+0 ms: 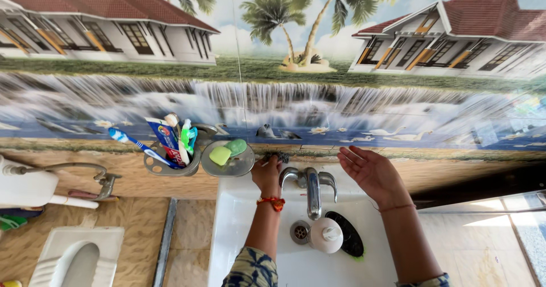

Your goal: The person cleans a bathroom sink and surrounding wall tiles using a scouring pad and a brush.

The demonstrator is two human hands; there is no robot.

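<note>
A toothbrush holder [170, 160] and soap dish [227, 160] hang under a painted landscape wall [284, 93]

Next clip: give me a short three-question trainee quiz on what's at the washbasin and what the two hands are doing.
1. True or false: the right hand is gripping the chrome tap.
2. What lies in the metal soap dish on the wall?
A. two pieces of green soap
B. a razor
C. a sponge
3. Fill in: the left hand presses a dark scrubbing thing against the wall, just left of the ____.

Key
1. False: it is open, palm showing, and held clear of the tap.
2. A: two green soap pieces.
3. tap, at the back edge of the white washbasin; what the dark thing is cannot be told.
</note>
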